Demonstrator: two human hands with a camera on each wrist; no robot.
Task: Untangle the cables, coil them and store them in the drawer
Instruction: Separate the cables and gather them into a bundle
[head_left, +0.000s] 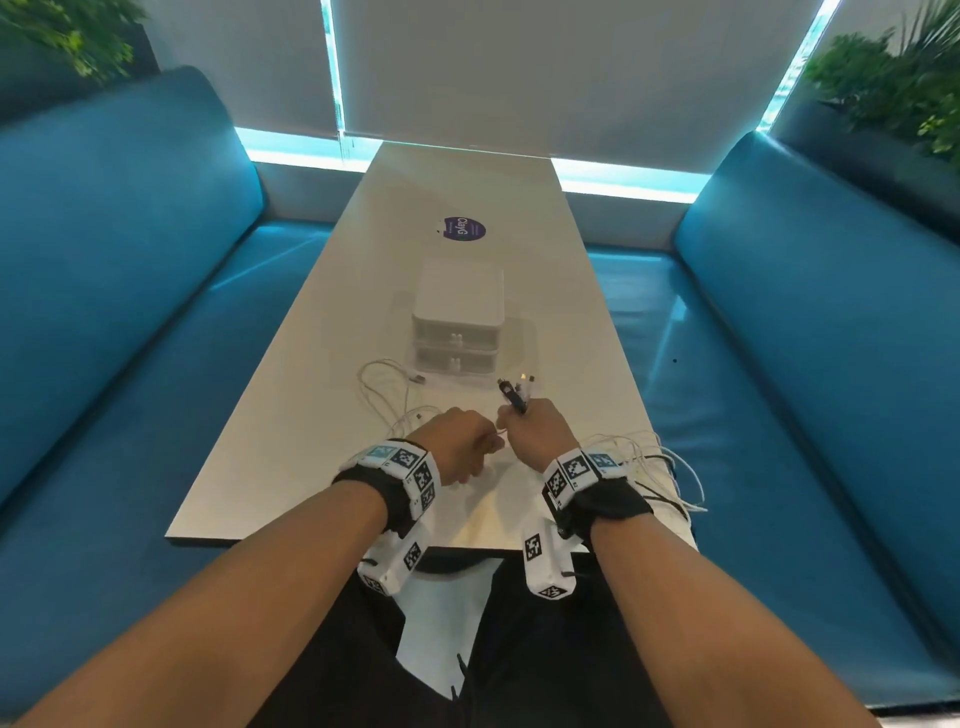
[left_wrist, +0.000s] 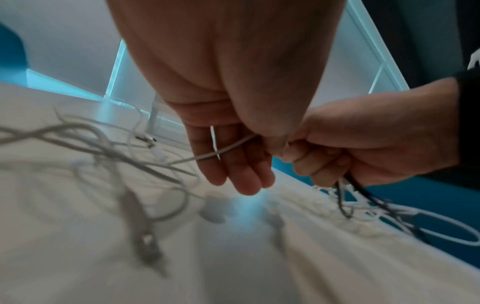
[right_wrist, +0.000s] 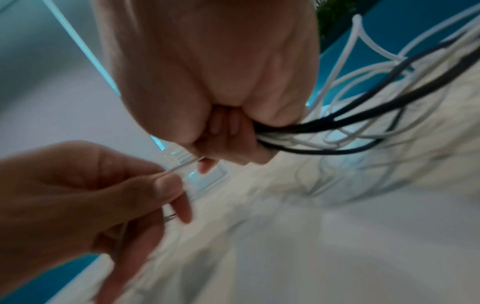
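Blue bench along the left side. On the white table, loose white cable looping left of centre, one plug end lying near the foot of the drawer unit, both drawers pushed in. Just behind the loops, left hand over the table, thumb and forefinger pinching one thin white strand, remaining fingers hanging loosely. Strand running straight across to the right hand, almost touching the left. Right hand fisted around a bundle of cables, black and white, plug ends sticking up above the knuckles, slack spilling in loops over the table's right edge. Second blue bench at far right.
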